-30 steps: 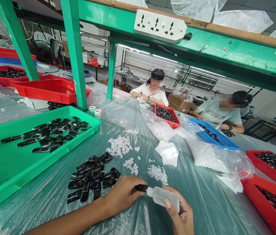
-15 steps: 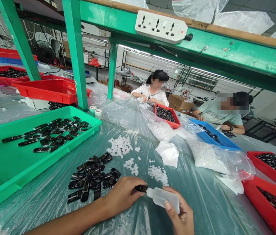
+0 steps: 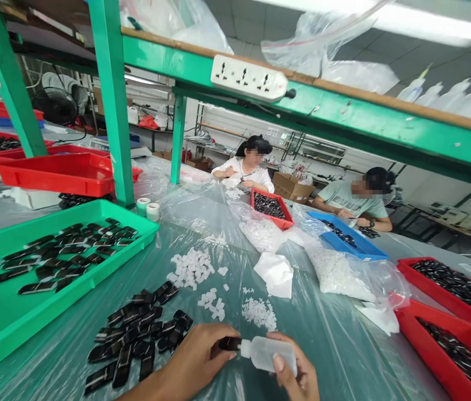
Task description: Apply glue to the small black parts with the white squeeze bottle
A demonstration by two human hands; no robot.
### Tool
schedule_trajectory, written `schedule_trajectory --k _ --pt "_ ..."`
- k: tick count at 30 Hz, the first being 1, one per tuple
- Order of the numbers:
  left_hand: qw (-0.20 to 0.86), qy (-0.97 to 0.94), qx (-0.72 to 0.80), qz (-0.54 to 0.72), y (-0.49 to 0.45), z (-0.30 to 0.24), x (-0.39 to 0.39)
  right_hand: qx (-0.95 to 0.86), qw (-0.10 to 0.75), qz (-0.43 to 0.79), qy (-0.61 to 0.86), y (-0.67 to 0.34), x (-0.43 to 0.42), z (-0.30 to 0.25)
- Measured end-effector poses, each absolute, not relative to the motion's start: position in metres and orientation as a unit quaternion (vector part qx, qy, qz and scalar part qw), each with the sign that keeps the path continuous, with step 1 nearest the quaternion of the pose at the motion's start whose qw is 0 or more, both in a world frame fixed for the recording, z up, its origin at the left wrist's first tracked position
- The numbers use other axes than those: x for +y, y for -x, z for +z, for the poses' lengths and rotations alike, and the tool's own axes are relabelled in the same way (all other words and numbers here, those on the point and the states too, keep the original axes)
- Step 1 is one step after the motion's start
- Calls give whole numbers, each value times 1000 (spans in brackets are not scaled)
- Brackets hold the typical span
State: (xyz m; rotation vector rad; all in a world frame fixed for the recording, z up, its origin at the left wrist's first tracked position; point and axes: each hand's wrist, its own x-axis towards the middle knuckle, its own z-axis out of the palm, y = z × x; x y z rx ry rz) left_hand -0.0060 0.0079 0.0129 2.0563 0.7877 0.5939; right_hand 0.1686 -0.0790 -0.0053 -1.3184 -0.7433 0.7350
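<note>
- One black piece (image 3: pixel 229 343) is up in the left hand (image 3: pixel 194 359), just above the desk (image 3: pixel 335 362), its far end facing the bottle (image 3: pixel 269 353).
- Left fingers are closed in a pinch on that piece, covering much of it.
- Right hand (image 3: pixel 298 367) has its fingers wrapped round the bottle, thumb on the near side, bottle lying nearly level.
- Bottle tip is right at the end of the piece; whether they touch, I cannot tell.
- Risk here, I'd say: too hard a squeeze could push out too much of whatever the bottle holds, and a slip of either hand would knock the tip off line.
- Just beyond the hands, small white bits (image 3: pixel 259 314) lie loose; a low sweep of the right hand could scatter them.
- Larger white bits (image 3: pixel 191 269) sit farther off, and left of the hands comes the black pile (image 3: pixel 131 331), where a drifting left wrist might drag pieces about.
- Farther left, the green tray (image 3: pixel 93 281) carries more black pieces.
- Across the desk, two co-workers sit bent over their own work.
</note>
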Motion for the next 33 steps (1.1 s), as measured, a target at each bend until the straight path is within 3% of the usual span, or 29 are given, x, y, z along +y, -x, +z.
schedule_trajectory --k 6,12,14,21,26,29,33 --pt "459 -777 359 237 5 3 17 -184 764 475 397 -180 -65 -13" --pt "490 -764 357 221 7 7 18 -214 788 432 382 -208 -72 28" --pt "499 -762 357 209 8 7 18 -248 785 397 406 -231 -71 63" --pt "497 -772 338 207 8 1 21 -277 842 103 452 -357 -18 249" --pt "477 -786 340 197 8 -2 28 -246 851 35 463 -404 -3 336" --pt "478 -786 332 208 8 -6 27 -267 852 34 450 -400 -11 336" --pt "471 -790 317 233 6 -8 17 -329 834 95 434 -367 -35 281"
